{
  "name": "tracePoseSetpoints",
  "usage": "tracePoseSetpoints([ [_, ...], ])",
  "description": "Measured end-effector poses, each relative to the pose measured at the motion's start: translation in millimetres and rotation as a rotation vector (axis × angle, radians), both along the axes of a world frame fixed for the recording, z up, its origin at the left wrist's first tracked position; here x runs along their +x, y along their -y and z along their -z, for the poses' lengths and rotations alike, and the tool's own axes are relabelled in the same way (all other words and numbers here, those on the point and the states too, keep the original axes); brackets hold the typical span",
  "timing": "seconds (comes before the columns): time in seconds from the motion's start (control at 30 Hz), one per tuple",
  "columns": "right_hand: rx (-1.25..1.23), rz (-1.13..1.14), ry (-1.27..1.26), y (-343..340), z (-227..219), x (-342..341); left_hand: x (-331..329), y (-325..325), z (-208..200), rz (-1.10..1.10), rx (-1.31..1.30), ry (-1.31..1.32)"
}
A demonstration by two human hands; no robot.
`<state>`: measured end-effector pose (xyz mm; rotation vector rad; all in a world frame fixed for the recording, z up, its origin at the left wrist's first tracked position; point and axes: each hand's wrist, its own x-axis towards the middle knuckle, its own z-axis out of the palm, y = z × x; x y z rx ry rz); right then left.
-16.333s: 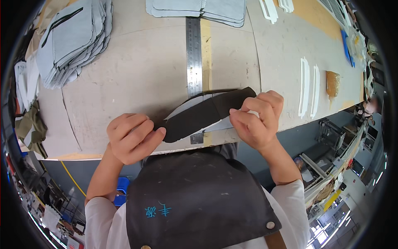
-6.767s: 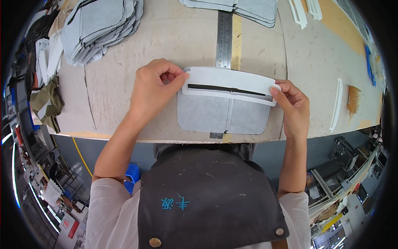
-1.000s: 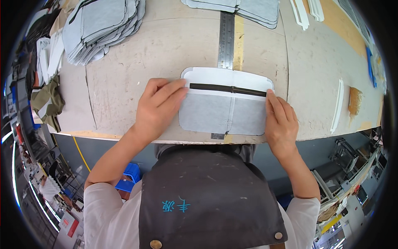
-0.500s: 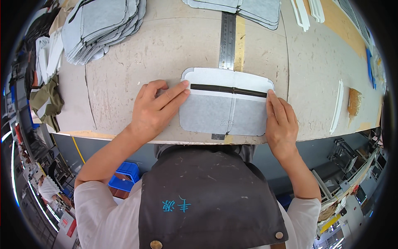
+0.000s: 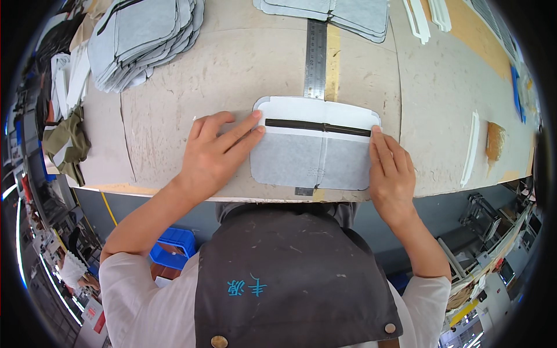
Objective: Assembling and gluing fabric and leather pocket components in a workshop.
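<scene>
fingers of your left hand (image 5: 210,156) spread loosely, two tips touching left end of white strip (image 5: 319,109), nothing enclosed; your right hand (image 5: 393,174), fingers together, touches right end, pinch at edge can't be told. grey panel (image 5: 287,159) lies flat on table (image 5: 174,104), between hands. handling: probably light, bendy, slot (image 5: 318,126) weakest; hold by outer ends. long axis runs left-right, right end slightly nearer you; strip side points away.

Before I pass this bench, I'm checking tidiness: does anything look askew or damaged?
Yes: the grey stack at the upper left is fanned unevenly, its edges out of line. The black-striped panel lies flat, without obvious damage.
</scene>
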<state>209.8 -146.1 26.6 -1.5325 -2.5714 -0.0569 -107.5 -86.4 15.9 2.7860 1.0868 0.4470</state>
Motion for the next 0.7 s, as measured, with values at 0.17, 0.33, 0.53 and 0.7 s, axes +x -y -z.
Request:
tracePoseSetpoints([
  [0.17, 0.040, 0.058, -0.102, 1.9, 12.0, 4.5, -2.8, -2.3, 3.8, -0.066, -0.139, 0.117],
  [0.33, -0.041, 0.118, -0.261, 2.6, 7.7, 2.7, -5.1, -0.2, 7.6, -0.104, -0.150, 0.188],
  [0.53, -0.040, 0.168, -0.425, -1.8, 10.9, 4.7, 28.7, -8.8, -6.7, -0.185, -0.135, 0.304],
  [0.7, -0.011, 0.192, -0.637, -8.0, 12.2, -1.0, 85.3, -6.6, 6.3, 0.011, -0.168, 0.432],
])
